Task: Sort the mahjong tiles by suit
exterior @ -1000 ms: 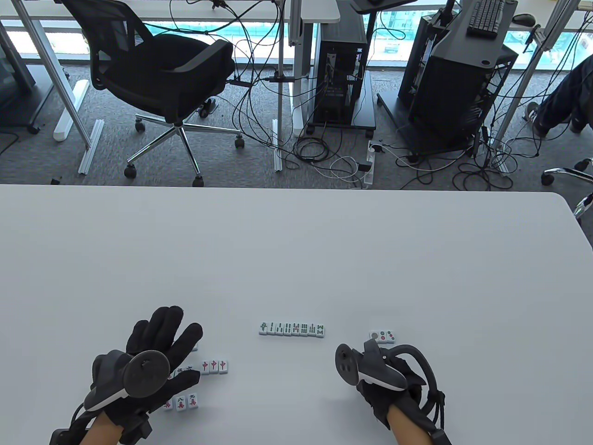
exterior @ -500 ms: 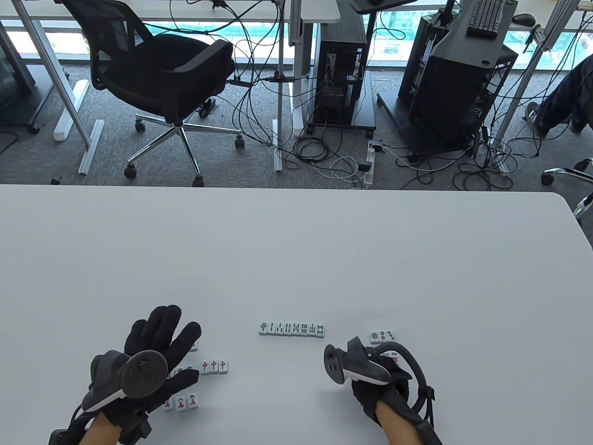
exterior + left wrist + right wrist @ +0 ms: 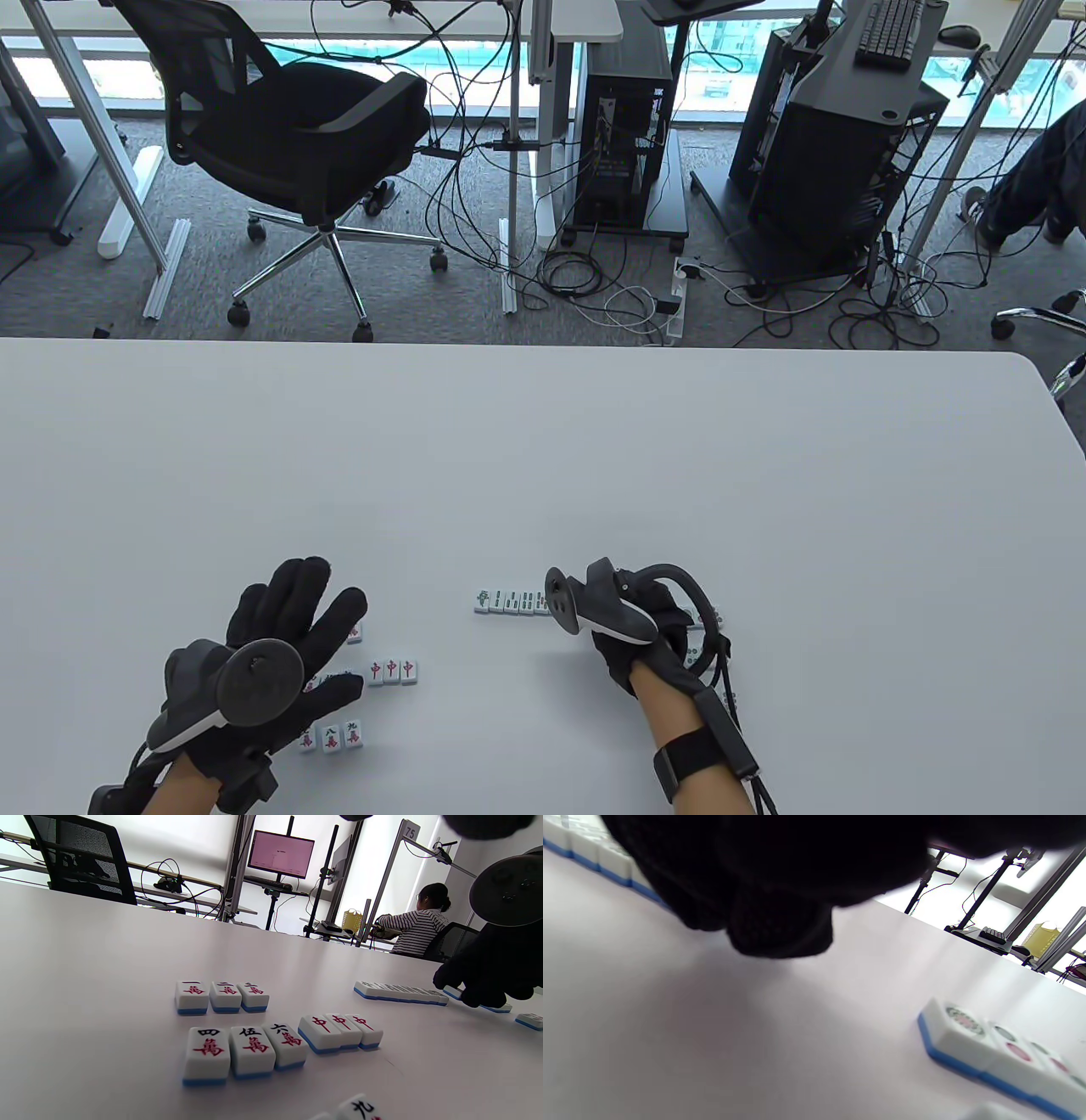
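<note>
Worktop [image 3: 85, 955]: three character tiles [image 3: 221, 996] in the far row, three more [image 3: 246, 1052] nearer, three red-dragon tiles [image 3: 341, 1031] beside them. Right hand [image 3: 488, 971] touches end of bamboo tile row [image 3: 401, 993].

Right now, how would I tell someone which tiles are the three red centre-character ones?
Start at the left hand lying over the tiles near the white table's front edge. Just right of its fingers sits a short row of three red tiles. Each shows one identical red character and no black numeral, unlike the four-five-six row touching its left end.
</note>
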Demonstrator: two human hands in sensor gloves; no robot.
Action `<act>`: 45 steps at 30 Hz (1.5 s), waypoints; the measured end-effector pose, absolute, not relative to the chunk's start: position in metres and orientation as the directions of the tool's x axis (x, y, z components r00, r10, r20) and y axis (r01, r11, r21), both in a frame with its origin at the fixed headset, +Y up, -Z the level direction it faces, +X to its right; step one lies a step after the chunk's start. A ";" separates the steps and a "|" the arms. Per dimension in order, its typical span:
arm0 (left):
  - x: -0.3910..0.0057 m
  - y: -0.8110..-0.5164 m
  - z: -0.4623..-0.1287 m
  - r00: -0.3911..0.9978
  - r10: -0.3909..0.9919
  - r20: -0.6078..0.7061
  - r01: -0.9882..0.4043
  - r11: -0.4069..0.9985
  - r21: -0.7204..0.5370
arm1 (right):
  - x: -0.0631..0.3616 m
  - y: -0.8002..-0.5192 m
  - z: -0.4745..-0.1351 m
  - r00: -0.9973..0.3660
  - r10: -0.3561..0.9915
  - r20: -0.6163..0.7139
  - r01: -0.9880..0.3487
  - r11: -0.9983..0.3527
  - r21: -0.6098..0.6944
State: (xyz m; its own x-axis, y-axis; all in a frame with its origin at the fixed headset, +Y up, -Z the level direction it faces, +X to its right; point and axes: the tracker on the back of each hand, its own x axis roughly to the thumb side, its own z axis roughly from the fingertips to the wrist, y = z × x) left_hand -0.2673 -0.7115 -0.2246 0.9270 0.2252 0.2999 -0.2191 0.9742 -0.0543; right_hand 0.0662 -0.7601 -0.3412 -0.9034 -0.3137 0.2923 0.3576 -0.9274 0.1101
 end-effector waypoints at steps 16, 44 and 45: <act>-0.268 -0.713 -0.226 0.928 0.226 0.297 -0.217 0.974 -0.061 | 0.101 -0.727 -0.347 -0.961 -0.195 0.195 0.216 -0.973 0.088; -0.266 -0.714 -0.227 0.932 0.212 0.294 -0.201 0.977 -0.068 | 0.118 -0.751 -0.341 -0.916 -0.351 0.194 0.371 -0.926 0.075; -0.266 -0.714 -0.227 0.932 0.211 0.294 -0.200 0.977 -0.069 | 0.112 -0.748 -0.339 -0.922 -0.330 0.204 0.348 -0.935 0.062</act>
State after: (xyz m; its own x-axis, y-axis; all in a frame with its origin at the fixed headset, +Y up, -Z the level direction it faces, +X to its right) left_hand -0.2659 -0.7137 -0.2267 0.9320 0.2113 0.2945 -0.2000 0.9774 -0.0685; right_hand 0.1124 -0.7478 -0.3390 -0.9218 -0.3297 0.2039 0.3483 -0.9353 0.0620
